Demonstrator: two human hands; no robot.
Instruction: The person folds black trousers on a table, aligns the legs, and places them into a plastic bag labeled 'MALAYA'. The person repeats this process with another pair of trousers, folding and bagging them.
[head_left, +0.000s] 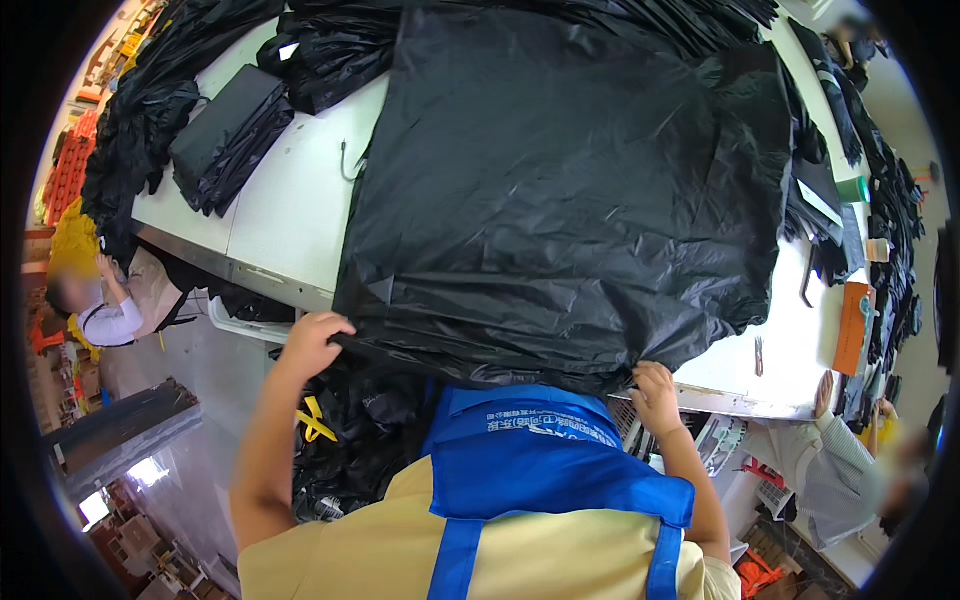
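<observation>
A large sheet of thin, shiny black fabric [570, 170] is spread over the white table [290, 190] in front of me, its near edge hanging at the table's front. My left hand [318, 342] pinches the near left corner of this fabric. At the near edge, right of the middle, my right hand [655, 395] has its fingers closed on the cloth, which gathers into creases there. Between the two hands the edge runs in loose folds just above my blue apron [550, 460].
A folded black fabric stack [228, 135] lies left on the table. More black fabric is heaped along the far side. At right are small scissors [759, 357], an orange box [852, 328] and a green cylinder [853, 190]. People sit at far left and lower right.
</observation>
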